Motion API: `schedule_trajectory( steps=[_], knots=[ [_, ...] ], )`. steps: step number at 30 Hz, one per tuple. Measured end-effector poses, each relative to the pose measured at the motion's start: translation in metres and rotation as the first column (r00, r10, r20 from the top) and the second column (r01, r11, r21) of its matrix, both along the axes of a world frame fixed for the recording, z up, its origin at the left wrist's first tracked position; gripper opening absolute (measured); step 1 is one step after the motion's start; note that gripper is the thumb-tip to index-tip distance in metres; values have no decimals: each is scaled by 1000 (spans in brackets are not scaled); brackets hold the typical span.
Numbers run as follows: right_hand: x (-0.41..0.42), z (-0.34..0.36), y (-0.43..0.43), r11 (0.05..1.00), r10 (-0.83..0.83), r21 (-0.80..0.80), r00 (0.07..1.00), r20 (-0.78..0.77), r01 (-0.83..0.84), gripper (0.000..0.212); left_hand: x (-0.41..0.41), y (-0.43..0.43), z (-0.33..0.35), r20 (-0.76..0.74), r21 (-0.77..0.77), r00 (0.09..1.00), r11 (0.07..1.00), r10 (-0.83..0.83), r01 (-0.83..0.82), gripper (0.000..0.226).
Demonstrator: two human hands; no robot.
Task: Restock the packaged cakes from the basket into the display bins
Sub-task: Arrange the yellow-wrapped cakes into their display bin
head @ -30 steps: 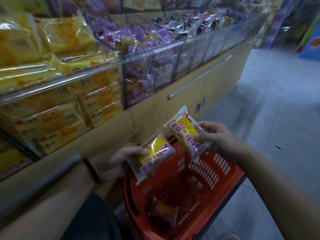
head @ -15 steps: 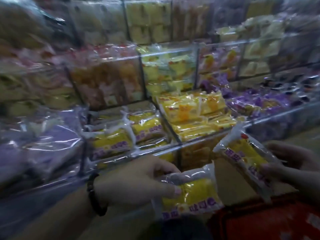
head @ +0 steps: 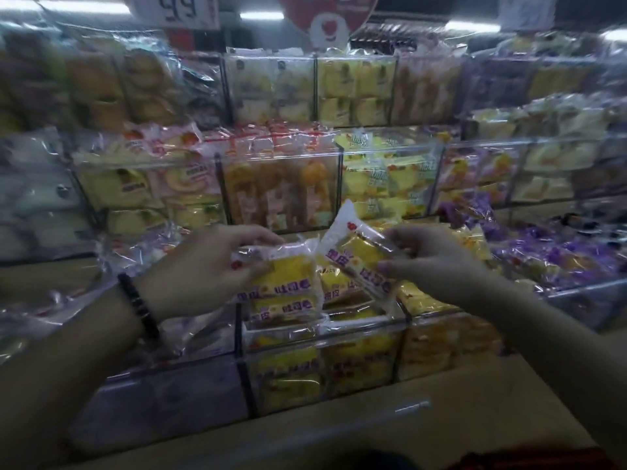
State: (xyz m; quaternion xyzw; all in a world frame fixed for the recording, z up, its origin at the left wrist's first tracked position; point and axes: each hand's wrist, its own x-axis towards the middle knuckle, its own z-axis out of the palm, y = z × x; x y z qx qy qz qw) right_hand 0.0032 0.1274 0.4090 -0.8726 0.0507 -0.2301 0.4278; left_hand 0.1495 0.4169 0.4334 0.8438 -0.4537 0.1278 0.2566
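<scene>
My left hand (head: 203,269) holds a yellow packaged cake (head: 288,276) by its left end, low over a clear front display bin (head: 322,344) that has the same yellow cakes inside. Close to its right, my right hand (head: 431,262) pinches a second yellow packaged cake (head: 356,252), tilted with its white end up, above the same bin. The two packs touch or overlap in the middle. The basket is out of view except for a dark red strip (head: 529,461) at the bottom right.
Tiered clear bins full of wrapped cakes fill the view: purple packs (head: 549,256) to the right, orange ones (head: 281,188) behind, pale ones (head: 44,198) to the left. A tan counter ledge (head: 339,432) runs below the bins. Price signs (head: 325,15) hang above.
Both hands have risen from over the basket and carried their cakes up to the front bin. The view has swung from the basket and floor to face the display.
</scene>
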Motion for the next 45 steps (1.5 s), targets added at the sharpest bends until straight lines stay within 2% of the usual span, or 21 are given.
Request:
schedule_trajectory(
  steps=[3,5,8,12,15,18,20,25,29,33,36,39,41,45],
  knots=[
    [26,-4,2,997,-28,-78,995,-92,21,18,10,-1,-7,26,117,1000,993,-5,2,29],
    [36,-8,3,997,-19,-73,990,-142,9,19,11,-3,-13,4,152,1000,988,-22,21,28],
    [45,-9,2,997,15,-68,984,-176,-28,29,6,-10,-25,11,115,1000,993,-29,27,29],
    [52,3,-7,972,15,-226,970,-244,-72,31,2,-18,-35,101,127,994,992,-33,20,32],
    [53,11,-11,941,23,-320,965,-260,-108,27,3,-17,-33,58,107,997,993,-52,46,32],
    [50,14,-10,892,25,-431,967,-254,-136,36,6,-15,-30,21,81,997,994,-74,72,32],
    [50,13,-10,860,8,-492,966,-259,-139,35,10,-15,-31,31,60,995,994,-91,89,32],
    [55,14,-9,822,-65,-559,955,-288,-112,43,12,-16,-38,44,4,994,995,-97,97,30],
    [62,12,3,756,-121,-641,936,-330,-128,37,6,-19,-49,80,97,992,991,-101,93,28],
    [62,8,13,736,-154,-661,916,-371,-144,44,2,-19,-52,85,154,992,985,-90,76,26],
    [60,12,14,724,-191,-674,895,-403,-149,56,-3,-21,-46,184,261,982,965,-39,-11,29],
    [56,16,17,777,-69,-611,942,-327,-155,59,-12,-25,-41,193,294,980,956,-54,-5,44],
    [55,16,20,834,33,-528,969,-246,-163,51,-15,-26,-44,233,322,970,947,-71,-8,58],
    [61,3,23,823,26,-541,962,-271,-175,34,-11,-22,-47,221,311,973,951,-64,-8,48]
  ],
)
